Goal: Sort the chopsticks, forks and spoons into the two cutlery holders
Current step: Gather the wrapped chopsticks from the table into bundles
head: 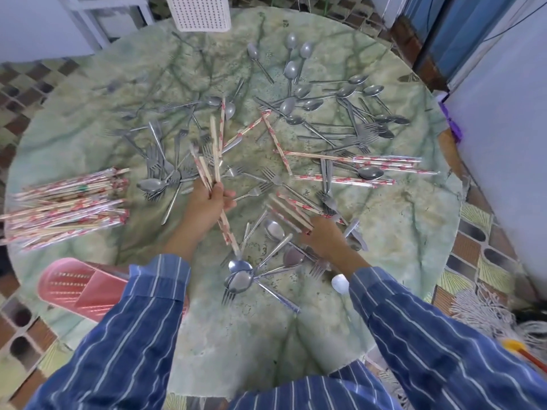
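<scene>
The left hand clamps its fingers on a chopstick bunch. The right hand touches wrapped chopsticks, but its grip is unclear. Forks and spoons litter the green counter, with a pink holder at the near edge and a white holder at the far edge.

Grey metal forks and spoons fill the middle of the round green stone table. Its near edge has open room.

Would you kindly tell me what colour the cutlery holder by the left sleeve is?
The cutlery holder is pink, clearest in the head view.
</scene>
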A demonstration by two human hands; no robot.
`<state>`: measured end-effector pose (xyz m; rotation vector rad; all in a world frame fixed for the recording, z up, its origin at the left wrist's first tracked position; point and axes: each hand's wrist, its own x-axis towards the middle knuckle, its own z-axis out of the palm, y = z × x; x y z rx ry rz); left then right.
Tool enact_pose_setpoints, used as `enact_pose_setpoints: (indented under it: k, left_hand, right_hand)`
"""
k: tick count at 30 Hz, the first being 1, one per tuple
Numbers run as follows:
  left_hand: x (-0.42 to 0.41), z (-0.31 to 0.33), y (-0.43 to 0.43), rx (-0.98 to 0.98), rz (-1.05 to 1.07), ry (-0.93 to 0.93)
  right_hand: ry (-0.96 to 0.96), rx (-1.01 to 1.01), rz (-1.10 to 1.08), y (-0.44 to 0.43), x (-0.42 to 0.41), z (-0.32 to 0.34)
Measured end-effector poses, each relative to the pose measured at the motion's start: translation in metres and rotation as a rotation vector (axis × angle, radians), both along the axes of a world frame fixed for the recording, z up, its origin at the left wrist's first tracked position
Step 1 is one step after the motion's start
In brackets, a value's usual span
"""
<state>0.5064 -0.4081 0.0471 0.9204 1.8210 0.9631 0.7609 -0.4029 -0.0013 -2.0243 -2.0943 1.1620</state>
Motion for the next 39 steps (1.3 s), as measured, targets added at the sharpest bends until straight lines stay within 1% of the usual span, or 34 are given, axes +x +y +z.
enact_pose_setpoints:
  k: [2,6,10,13,15,18,20,23,25,27,28,29,30,32,34,37,39]
  left_hand:
    - [0.005,0.000,0.002,0.006,0.025,0.048]
    - [0.027,0.007,0.003,-0.034,-0.059,0.220]
    - [0.050,0.000,0.017,-0.044,-0.075,0.262]
    - [0.069,-0.010,0.031,-0.002,-0.146,0.235]
    - [0.082,-0.015,0.043,0.036,-0.241,0.262]
    - [0.101,-0.023,0.060,0.010,-0.385,0.393]
    - [0.114,-0.027,0.070,0.009,-0.362,0.383]
    - [0.132,-0.031,0.090,0.020,-0.173,0.367]
    - [0.138,-0.032,0.109,-0.030,-0.066,0.364]
    - [0.140,-0.033,0.132,-0.048,0.089,0.197]
    - [0.139,-0.033,0.143,-0.048,0.187,0.106]
    - [0.138,-0.033,0.154,-0.051,0.271,0.058]
    - [0.134,-0.034,0.164,-0.059,0.326,0.065]
    - [0.133,-0.032,0.180,-0.097,0.369,0.150]
    - [0.133,-0.029,0.191,-0.137,0.370,0.202]
    - [0.132,-0.033,0.206,-0.208,0.330,0.293]
    - [0.131,-0.035,0.213,-0.256,0.306,0.359]
  right_hand:
    - [0.079,0.004,-0.134,0.005,0.008,0.001]
    - [0.298,0.010,-0.380,0.019,0.021,0.001]
    - [0.595,-0.086,-0.596,0.037,0.034,0.011]
    - [0.830,-0.164,-0.646,0.054,0.049,0.029]
    - [0.904,-0.148,-0.627,0.068,0.064,0.037]
    - [0.860,-0.094,-0.605,0.094,0.091,0.043]
    - [0.774,-0.080,-0.603,0.113,0.111,0.046]
    - [0.665,-0.085,-0.551,0.140,0.136,0.047]
    - [0.716,-0.134,-0.566,0.155,0.147,0.046]
    - [0.808,-0.212,-0.578,0.169,0.156,0.047]
    - [0.805,-0.236,-0.566,0.175,0.159,0.048]
    - [0.772,-0.245,-0.548,0.182,0.162,0.048]
    - [0.716,-0.237,-0.515,0.188,0.165,0.049]
    - [0.557,-0.183,-0.403,0.201,0.168,0.042]
    - [0.426,-0.102,-0.277,0.211,0.165,0.036]
    - [0.300,0.042,-0.021,0.221,0.150,0.035]
    - [0.220,0.094,0.144,0.226,0.136,0.035]
